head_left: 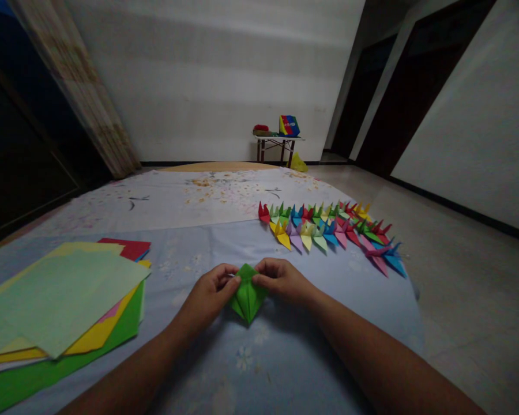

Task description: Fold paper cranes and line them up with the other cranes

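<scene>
A green folded paper (248, 297), diamond-shaped with a crease down its middle, is between my hands near the front of the table. My left hand (216, 286) pinches its left edge, thumb on top and fingers behind. On the opposite edge, my right hand (282, 278) grips it the same way, thumb pressed near the upper corner. One pointed end of the paper faces me. The fingertips behind the paper are partly hidden.
Loose coloured paper sheets (73, 288) lie stacked at the left. Rows of folded paper cranes (328, 227) stand at the right, near the table's edge. A flowered cloth (190, 245) covers the round table. Against the far wall is a small table (281, 138).
</scene>
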`<action>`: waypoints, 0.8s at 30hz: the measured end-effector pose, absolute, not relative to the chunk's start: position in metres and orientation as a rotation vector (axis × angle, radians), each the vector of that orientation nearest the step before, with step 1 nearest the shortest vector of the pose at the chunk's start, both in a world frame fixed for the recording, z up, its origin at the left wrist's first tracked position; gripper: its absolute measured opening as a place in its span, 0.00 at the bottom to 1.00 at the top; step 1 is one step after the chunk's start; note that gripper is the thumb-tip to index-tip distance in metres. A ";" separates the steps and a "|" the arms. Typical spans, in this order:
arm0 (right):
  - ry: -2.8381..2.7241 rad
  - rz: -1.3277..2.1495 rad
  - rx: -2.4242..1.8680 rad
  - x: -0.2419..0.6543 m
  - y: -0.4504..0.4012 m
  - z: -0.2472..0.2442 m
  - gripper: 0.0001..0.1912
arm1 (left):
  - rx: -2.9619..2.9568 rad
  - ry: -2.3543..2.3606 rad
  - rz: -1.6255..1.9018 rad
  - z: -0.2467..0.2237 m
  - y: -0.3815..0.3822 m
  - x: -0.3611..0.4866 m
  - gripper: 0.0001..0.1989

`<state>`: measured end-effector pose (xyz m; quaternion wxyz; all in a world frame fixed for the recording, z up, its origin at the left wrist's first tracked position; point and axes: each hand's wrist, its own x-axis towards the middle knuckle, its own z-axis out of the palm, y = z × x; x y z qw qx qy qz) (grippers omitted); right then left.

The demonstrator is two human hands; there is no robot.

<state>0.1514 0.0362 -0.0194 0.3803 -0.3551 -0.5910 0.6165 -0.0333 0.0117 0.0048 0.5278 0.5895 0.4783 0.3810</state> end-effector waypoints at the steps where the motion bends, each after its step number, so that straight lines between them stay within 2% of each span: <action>1: -1.475 1.595 -0.894 0.151 0.036 -0.019 0.18 | 1.381 1.129 0.883 0.007 0.012 -0.033 0.13; 13: -1.376 1.557 -0.855 0.151 0.041 -0.024 0.21 | 1.319 1.147 0.876 0.013 0.017 -0.023 0.15; 24: -1.329 1.671 -0.867 0.151 0.040 -0.023 0.21 | 1.203 1.130 0.891 -0.002 0.020 -0.023 0.15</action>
